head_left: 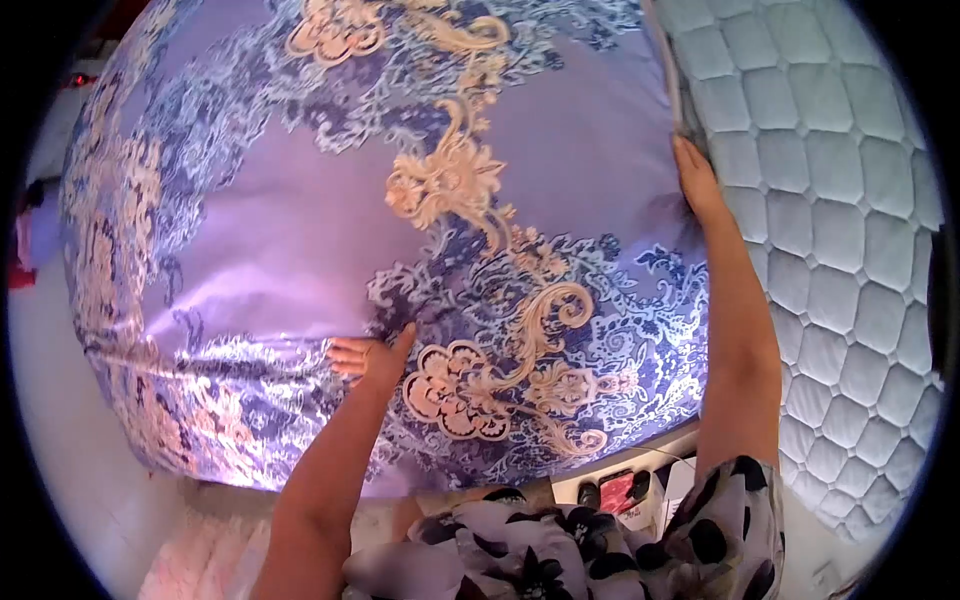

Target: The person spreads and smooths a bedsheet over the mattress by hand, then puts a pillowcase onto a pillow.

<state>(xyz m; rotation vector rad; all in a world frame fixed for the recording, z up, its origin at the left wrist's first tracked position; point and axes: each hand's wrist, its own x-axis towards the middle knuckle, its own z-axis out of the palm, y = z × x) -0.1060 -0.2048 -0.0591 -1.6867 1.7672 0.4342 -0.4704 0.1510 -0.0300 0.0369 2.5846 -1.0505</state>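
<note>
- Under the left grip (370, 358) lies the cover (300, 220), purple with blue lacework and peach scrolls; it spreads beyond both grips and away to the left.
- The left grip is open, palm down, fingers pointing left and thumb held apart, pressing nothing but the cloth; a ring (367, 349) shows on one finger.
- Farther forward and to the right, the right grip (699, 182) rests at the cover's right edge; its thumb is hidden, so I cannot tell whether it pinches the cloth.
- Just right of the right grip is a pale quilted pad (825, 180), running alongside the cover's edge.
- Left of the left grip, a long crease crosses the cover; forward of it the cloth is smoother and shiny.
- Nearer the body than either grip, past the cover's near edge, are a red item (618, 492) and small dark things (589, 495).
- Behind the left grip, low and left, lies pink cloth (195, 560).
- Between the two forearms is a flowered garment (540, 550).
</note>
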